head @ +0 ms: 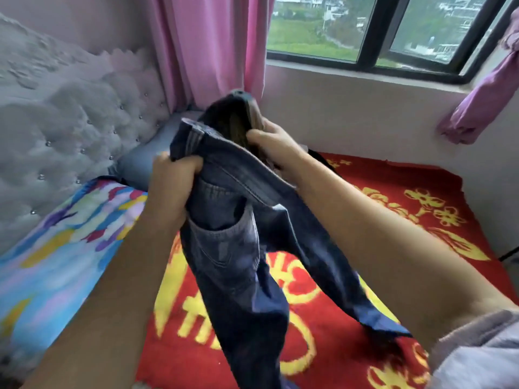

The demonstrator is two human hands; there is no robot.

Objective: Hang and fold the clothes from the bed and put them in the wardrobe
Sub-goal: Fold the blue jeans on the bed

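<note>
Clearly early on — both hands, left and right, grip the waistband of dark blue denim jeans hanging above the red-and-yellow blanketed bed — unfolded, wardrobe unseen.

Both bare forearms reach forward over the bed. The left hand grips the jeans at the waistband's near end — fingers curled tight. The right hand pinches the waistband's far side, thumb on top.
</note>
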